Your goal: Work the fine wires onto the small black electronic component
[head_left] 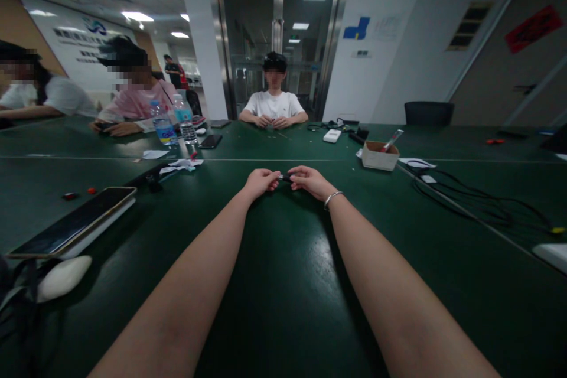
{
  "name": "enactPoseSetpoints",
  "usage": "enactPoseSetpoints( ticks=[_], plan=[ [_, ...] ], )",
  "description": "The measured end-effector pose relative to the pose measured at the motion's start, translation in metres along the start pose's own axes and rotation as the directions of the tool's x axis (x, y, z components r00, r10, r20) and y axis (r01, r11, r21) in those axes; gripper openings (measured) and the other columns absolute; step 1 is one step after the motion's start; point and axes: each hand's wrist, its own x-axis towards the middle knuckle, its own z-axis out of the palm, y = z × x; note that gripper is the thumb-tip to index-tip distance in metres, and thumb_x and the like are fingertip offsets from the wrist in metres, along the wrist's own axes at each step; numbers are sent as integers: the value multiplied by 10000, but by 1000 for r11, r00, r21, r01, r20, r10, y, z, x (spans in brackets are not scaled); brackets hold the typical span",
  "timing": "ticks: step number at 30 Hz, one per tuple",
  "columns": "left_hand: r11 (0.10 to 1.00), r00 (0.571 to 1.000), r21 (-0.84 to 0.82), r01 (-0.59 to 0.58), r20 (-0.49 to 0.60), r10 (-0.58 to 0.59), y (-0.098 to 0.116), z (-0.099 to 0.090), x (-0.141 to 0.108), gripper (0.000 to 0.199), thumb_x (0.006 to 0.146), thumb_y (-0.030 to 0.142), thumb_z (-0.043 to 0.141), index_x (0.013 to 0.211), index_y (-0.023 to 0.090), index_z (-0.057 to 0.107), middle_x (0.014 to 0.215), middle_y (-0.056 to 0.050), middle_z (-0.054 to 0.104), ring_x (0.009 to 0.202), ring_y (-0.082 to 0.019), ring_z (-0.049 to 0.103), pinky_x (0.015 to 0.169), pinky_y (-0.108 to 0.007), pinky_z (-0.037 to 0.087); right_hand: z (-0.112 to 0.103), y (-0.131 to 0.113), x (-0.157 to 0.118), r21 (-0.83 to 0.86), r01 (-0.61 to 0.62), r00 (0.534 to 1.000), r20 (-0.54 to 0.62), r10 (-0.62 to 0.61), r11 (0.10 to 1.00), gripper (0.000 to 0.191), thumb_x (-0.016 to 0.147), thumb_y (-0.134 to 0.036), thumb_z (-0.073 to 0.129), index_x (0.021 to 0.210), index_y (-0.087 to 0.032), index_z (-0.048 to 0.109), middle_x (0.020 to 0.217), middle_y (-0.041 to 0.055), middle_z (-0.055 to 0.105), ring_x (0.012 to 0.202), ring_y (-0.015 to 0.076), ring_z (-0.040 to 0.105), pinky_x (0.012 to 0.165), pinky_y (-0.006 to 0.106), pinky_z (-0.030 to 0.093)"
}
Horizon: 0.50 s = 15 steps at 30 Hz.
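Both arms reach forward over the green table (283, 319), and the hands meet at a small black-and-silver object (286, 177). Its silver end is pinched between the thumb and fingers of my left hand (261, 184). My right hand (310, 182), with a silver bracelet (332, 199) at the wrist, closes on the black end. Fingers cover much of the object, so its exact kind cannot be made out. It lies roughly level, just above the tabletop.
To the left lie a phone on a white box (80, 224), a white computer mouse (64, 279) and crumpled paper (181, 165). Two water bottles (163, 127) stand farther back. A small open box (380, 158) and black cables (469, 195) are at right. Several people sit around the table.
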Motion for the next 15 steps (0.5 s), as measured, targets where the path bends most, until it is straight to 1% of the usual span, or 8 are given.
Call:
enactPoseSetpoints(
  ticks=[9,15],
  plan=[
    [997,1000,69,-16,16,15,-4,0,4,291,813,363,607,684,102,598,540,-7,568,458,-69,509,487,-201,412,2,-1,-1,22,-21,1000,-17,22,1000,182,794,0,611,944,-101,597,666,29,661,553,96,639,583,200,560],
    [992,999,120,-28,40,23,-2,0,2,335,832,395,572,665,105,592,510,-1,552,432,-67,488,476,-204,396,0,-2,-2,36,-33,999,-2,33,999,192,777,-11,645,942,-101,606,688,39,670,570,106,649,602,218,571]
  ],
)
